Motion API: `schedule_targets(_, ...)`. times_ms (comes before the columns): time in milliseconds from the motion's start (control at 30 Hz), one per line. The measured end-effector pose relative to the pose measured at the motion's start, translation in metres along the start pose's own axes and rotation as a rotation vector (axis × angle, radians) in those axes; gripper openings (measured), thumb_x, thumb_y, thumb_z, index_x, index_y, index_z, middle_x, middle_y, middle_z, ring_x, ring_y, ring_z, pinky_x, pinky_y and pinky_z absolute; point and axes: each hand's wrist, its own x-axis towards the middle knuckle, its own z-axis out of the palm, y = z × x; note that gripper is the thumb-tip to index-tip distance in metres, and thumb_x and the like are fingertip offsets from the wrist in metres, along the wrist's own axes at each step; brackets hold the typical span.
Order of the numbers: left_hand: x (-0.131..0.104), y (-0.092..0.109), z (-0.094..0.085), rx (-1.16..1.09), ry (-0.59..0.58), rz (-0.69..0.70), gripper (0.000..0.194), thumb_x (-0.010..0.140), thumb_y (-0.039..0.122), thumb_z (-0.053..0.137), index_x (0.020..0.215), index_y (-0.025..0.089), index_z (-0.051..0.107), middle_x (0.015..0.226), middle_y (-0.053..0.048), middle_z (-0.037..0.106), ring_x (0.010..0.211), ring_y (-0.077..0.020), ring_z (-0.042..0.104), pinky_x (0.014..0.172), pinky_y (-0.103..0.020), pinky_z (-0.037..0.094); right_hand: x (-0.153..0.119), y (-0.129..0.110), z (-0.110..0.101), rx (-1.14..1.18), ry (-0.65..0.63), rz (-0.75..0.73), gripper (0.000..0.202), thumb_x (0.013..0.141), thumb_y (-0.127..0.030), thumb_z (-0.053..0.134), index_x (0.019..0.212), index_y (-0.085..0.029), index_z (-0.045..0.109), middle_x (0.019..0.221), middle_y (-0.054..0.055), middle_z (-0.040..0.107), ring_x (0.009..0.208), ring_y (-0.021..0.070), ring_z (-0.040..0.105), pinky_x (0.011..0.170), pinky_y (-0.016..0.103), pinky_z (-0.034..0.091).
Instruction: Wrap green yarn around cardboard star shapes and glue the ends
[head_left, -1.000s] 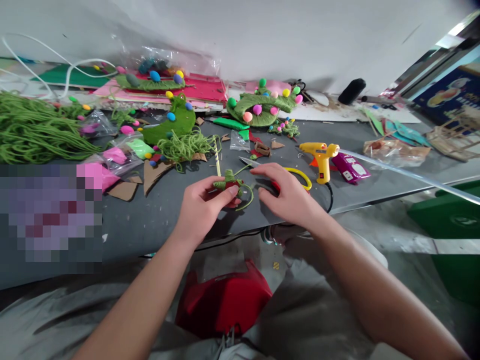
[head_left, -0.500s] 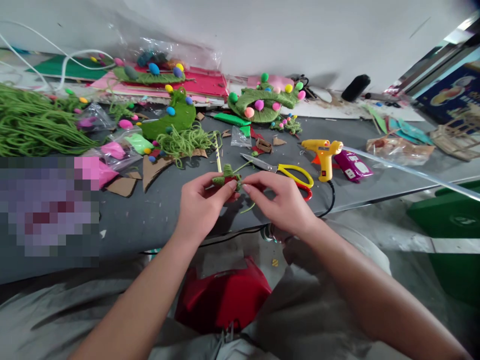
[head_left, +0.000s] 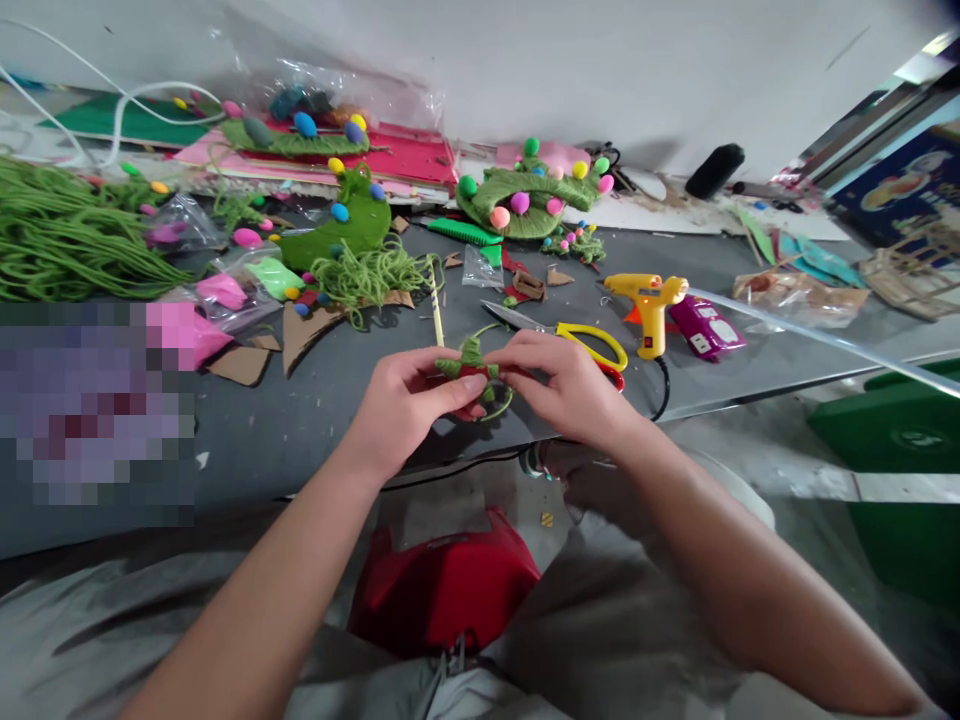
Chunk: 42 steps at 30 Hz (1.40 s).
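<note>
Between my hands is a small star-like red piece partly wrapped in green yarn (head_left: pixel 471 352). My left hand (head_left: pixel 397 405) is closed on its left side, thumb on top. The fingertips of my right hand (head_left: pixel 574 385) are pinched at its right edge on the green yarn; how much of the strand they hold is hidden. A loose loop of green yarn (head_left: pixel 504 412) hangs below the piece. Just beyond my right hand lie scissors (head_left: pixel 600 338) with yellow and red handles, blades pointing left. A yellow glue gun (head_left: pixel 651 305) stands farther right.
Green yarn hanks (head_left: pixel 67 235), a tangle of yarn (head_left: pixel 367 275) and cardboard scraps (head_left: pixel 307 330) lie leftward. Green yarn-wrapped shapes with coloured balls (head_left: pixel 517 205) sit at the back. A purple packet (head_left: pixel 709 328) is right of the glue gun. The table's front edge runs below my hands.
The piece has turned in my fingers, so a green-wrapped arm now points up and more red shows. My right hand has shifted slightly right, and the yarn now forms a loop below.
</note>
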Motion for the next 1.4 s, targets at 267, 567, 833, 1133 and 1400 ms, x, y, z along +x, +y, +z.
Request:
schedule_targets(267,0.002,0.003,0.013,0.286,0.0,-0.048,0.015,0.076,0.028,0.082,0.081,0.015,0.076,0.065,-0.002,0.071,0.059,-0.0151,0.069,0.058,-0.023,0.055,0.008,-0.009,-0.02,-0.258,0.069,0.052,0.012,0.091,-0.019,0.065,0.085,-0.015,0.076,0.081,0.004,0.068,0.074,0.0147,0.059,0.066,0.027,0.041)
schedule_targets(567,0.004,-0.002,0.019,0.319,0.097,0.004,0.007,0.078,0.023,0.077,0.08,0.017,0.076,0.067,0.0,0.07,0.061,-0.0152,0.07,0.059,-0.024,0.057,-0.002,-0.023,-0.014,-0.128,0.071,0.109,0.01,0.088,-0.016,0.066,0.081,-0.016,0.074,0.075,0.0,0.065,0.068,0.0121,0.055,0.063,0.027,0.04)
schedule_targets(833,0.004,0.0,0.02,0.275,0.18,-0.004,0.013,0.075,0.027,0.082,0.081,0.017,0.077,0.067,-0.001,0.072,0.059,-0.0159,0.07,0.058,-0.024,0.055,-0.008,-0.007,-0.023,0.044,0.408,0.236,0.011,0.089,-0.023,0.071,0.079,-0.018,0.071,0.068,0.0,0.063,0.061,0.0119,0.053,0.055,0.027,0.04)
schedule_targets(1133,0.003,-0.001,0.009,0.099,0.116,0.063,0.011,0.076,0.025,0.083,0.082,0.021,0.074,0.073,0.002,0.072,0.063,-0.0145,0.07,0.057,-0.022,0.056,-0.006,0.012,-0.03,0.049,0.294,0.243,0.014,0.091,-0.031,0.069,0.087,-0.018,0.074,0.072,0.0,0.064,0.063,0.0118,0.053,0.056,0.026,0.04)
schedule_targets(1400,0.002,-0.004,0.005,-0.026,0.138,0.05,0.012,0.074,0.021,0.085,0.081,0.021,0.074,0.072,0.002,0.07,0.061,-0.0142,0.068,0.055,-0.023,0.056,-0.006,0.033,-0.042,-0.131,0.433,0.422,0.012,0.087,-0.024,0.063,0.085,-0.019,0.073,0.068,0.002,0.065,0.062,0.0171,0.058,0.058,0.033,0.046)
